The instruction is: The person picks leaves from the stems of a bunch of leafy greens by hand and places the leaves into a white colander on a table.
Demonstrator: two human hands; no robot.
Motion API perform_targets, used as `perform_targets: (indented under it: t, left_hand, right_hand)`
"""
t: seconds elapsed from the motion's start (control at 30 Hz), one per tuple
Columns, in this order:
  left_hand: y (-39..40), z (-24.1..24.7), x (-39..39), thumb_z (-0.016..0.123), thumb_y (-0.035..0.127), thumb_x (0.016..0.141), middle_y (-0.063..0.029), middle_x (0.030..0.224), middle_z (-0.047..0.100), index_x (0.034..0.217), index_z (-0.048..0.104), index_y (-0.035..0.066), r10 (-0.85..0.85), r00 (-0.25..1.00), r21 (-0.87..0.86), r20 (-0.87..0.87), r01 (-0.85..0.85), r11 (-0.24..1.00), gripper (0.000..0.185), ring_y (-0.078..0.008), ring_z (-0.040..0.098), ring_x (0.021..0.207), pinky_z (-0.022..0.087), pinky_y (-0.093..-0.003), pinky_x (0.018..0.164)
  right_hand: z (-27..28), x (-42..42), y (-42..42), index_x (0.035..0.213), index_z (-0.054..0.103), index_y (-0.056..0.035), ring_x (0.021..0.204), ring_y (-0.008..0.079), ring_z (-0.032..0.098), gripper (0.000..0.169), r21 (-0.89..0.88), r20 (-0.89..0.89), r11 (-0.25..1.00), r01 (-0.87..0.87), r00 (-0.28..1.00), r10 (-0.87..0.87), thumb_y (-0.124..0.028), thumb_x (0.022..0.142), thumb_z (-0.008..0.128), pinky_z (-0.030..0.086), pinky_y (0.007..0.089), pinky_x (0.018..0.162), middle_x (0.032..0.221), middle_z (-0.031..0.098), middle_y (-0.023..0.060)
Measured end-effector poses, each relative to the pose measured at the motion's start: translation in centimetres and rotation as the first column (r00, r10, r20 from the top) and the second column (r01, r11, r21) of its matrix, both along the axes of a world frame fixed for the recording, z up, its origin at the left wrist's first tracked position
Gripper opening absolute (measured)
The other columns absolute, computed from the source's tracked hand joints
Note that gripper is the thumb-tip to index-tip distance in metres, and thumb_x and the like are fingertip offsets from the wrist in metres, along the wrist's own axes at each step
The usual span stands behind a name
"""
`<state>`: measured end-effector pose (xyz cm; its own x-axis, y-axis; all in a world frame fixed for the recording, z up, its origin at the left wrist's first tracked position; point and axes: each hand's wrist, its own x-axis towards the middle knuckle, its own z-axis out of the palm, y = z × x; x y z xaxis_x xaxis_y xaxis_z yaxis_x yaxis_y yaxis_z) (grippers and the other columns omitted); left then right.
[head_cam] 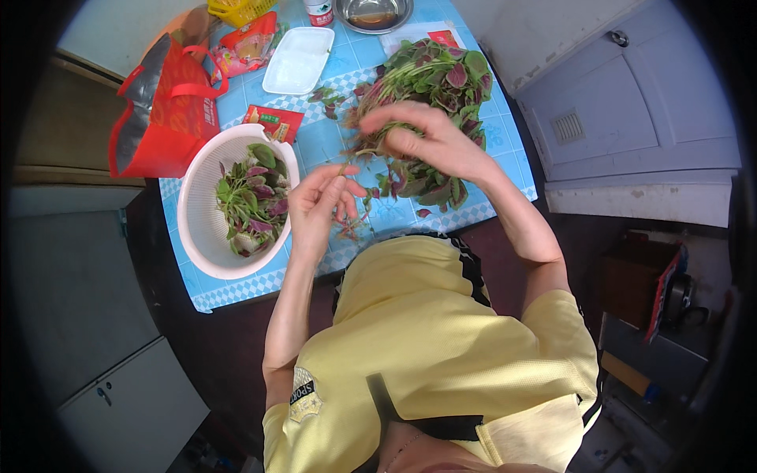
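A large heap of red-and-green leafy amaranth point(455, 88) lies on the right of the table, its stems and roots pointing left. My right hand point(414, 133) is over the root end of the heap, thumb and fingers curved around some stems; whether it grips them is hard to tell. My left hand point(328, 192) pinches a thin stem between thumb and forefinger, just right of the basket. A white plastic colander basket point(198, 227) on the left holds picked amaranth leaves point(254, 201). Loose stem scraps point(353, 227) lie on the table near its front edge.
The table has a blue checked tablecloth point(322, 139). A red insulated bag point(177, 127) stands behind the basket, with a red packet point(275, 123) beside it. Farther back are a white plastic tray point(298, 61), a metal bowl point(374, 13), a yellow plastic basket point(241, 10) and a bottle point(319, 12).
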<state>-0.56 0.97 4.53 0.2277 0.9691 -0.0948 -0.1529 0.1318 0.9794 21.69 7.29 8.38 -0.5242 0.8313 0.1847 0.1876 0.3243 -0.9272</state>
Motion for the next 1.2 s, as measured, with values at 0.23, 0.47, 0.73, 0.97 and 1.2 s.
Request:
perform_targets:
  t: [0.23,0.47,0.73,0.97,1.2]
  left_hand:
    - [-0.2,0.2,0.3,0.052,0.018,0.097,-0.0071,0.079,0.065,0.103,0.062,-0.002,-0.004,0.999,0.07,-0.039,0.007,0.998,0.022,-0.0117,0.057,0.07,0.046,-0.0286,0.075]
    - [1.6,1.7,1.1,0.056,0.015,0.094,-0.0047,0.073,0.062,0.091,0.062,0.0,-0.12,0.986,-0.052,-0.113,0.114,0.992,0.017,-0.0105,0.055,0.066,0.046,-0.0275,0.07]
    - [1.5,0.3,-0.7,0.059,0.014,0.092,-0.0039,0.069,0.06,0.086,0.061,0.002,-0.178,0.983,-0.16,0.053,0.185,0.97,0.014,-0.012,0.055,0.064,0.049,-0.0309,0.074]
    - [0.0,-1.4,-3.9,0.059,0.013,0.092,-0.0038,0.072,0.061,0.091,0.062,0.001,-0.157,0.98,-0.167,0.125,0.177,0.97,0.013,-0.0114,0.056,0.065,0.046,-0.0268,0.067]
    - [-0.1,0.1,-3.1,0.06,0.012,0.092,-0.0059,0.073,0.063,0.098,0.063,-0.001,-0.115,0.993,-0.153,0.01,0.115,0.982,0.016,-0.0111,0.057,0.063,0.049,-0.0273,0.066]
  right_hand:
    - [-0.2,-1.2,-1.2,0.088,0.066,-0.0029,0.081,0.0276,0.061,0.015,0.288,0.218,0.957,0.015,0.972,-0.081,-0.009,0.075,0.07,0.045,0.0392,0.088,0.081,0.065,0.0099]
    - [0.6,-2.2,-3.0,0.085,0.065,-0.0057,0.077,0.0242,0.059,0.011,0.622,0.287,0.783,0.012,0.927,-0.241,-0.005,0.075,0.069,0.041,0.0444,0.096,0.073,0.06,0.0063]
    - [0.2,-1.4,-2.8,0.083,0.065,-0.0058,0.075,0.0226,0.059,0.009,0.636,0.261,0.771,0.042,0.928,-0.266,-0.005,0.076,0.069,0.041,0.0422,0.094,0.072,0.059,0.005]
    - [-1.3,-0.7,-2.5,0.082,0.066,-0.0046,0.075,0.0252,0.06,0.006,0.477,0.167,0.867,0.145,0.953,-0.251,-0.006,0.077,0.069,0.043,0.0389,0.089,0.075,0.065,0.0062]
    - [-2.1,-1.0,-2.7,0.084,0.067,-0.0047,0.074,0.0254,0.061,0.009,0.299,0.171,0.94,0.163,0.96,-0.221,-0.008,0.077,0.071,0.044,0.0357,0.082,0.073,0.065,0.0071]
